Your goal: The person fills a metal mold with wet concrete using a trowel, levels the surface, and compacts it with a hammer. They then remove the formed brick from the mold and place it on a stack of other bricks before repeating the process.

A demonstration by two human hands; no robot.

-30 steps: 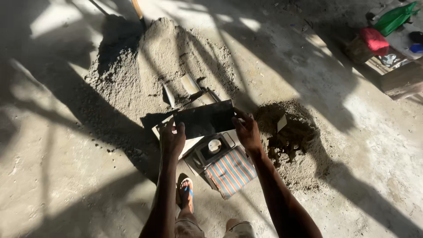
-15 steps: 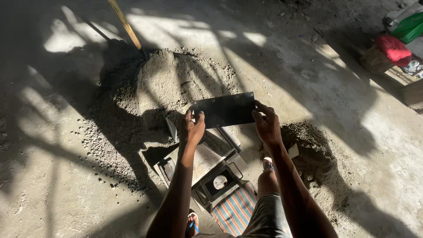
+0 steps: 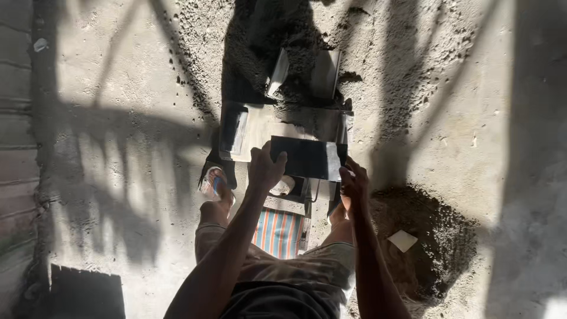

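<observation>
Both hands are gripping a dark flat plate (image 3: 304,158) by its ends — left hand (image 3: 264,168) closed at 9 o'clock, right hand (image 3: 353,184) closed at 3 o'clock — holding it over the metal mould frame (image 3: 254,127) on the floor, sand pile (image 3: 307,35) at 12 o'clock.

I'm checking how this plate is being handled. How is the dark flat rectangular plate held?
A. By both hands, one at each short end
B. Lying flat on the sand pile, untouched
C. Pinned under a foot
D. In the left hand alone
A: the left hand grips the left end of the dark plate and the right hand holds its right end, above the metal mould on the ground.
</observation>
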